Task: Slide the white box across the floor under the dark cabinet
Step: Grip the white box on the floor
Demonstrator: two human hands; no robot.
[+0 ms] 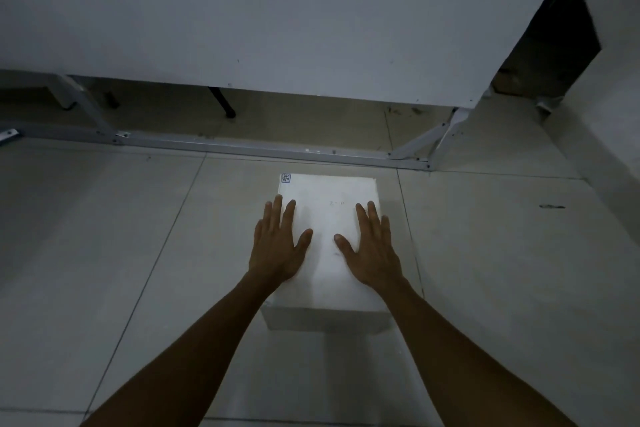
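Observation:
A white box [327,218] with a small label at its far left corner stands on the tiled floor, its far edge just short of a grey metal floor rail [242,147]. My left hand [280,246] lies flat on the box's left top edge, fingers spread. My right hand [372,246] lies flat on the right side of the top, fingers spread too. Neither hand grips anything. Above and beyond the rail hangs the pale front panel of the cabinet [277,17], with a dark gap [277,114] beneath it.
Angled metal braces [420,144] stand at the rail's right end and a leg [88,107] at the left. A thin black leg [223,102] shows in the gap. A dark opening [557,38] lies at the upper right beside a pale wall.

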